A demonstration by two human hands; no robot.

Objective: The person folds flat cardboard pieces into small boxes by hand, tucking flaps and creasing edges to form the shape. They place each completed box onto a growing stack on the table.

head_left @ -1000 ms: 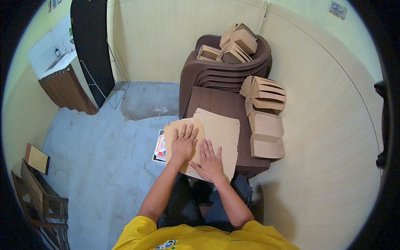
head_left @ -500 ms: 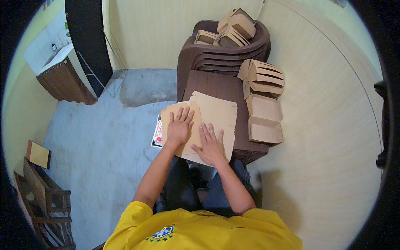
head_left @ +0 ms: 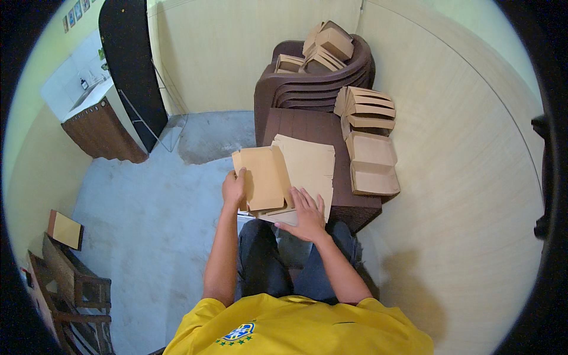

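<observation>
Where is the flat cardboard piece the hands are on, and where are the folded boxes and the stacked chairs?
flat cardboard piece [head_left: 266, 177], head view, middle of its face.
folded boxes [head_left: 371, 168], head view, top box lid.
stacked chairs [head_left: 331, 89], head view, brown backrest rims.

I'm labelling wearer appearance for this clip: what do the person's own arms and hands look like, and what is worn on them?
Both forearms are bare, with no gloves, watch or rings that I can make out on the left hand or right hand. Short sleeves of a yellow shirt end above the elbows; it has a small green and blue badge.

Home workroom: folded cardboard boxes [head_left: 371, 171], sink [head_left: 89, 97]
</observation>
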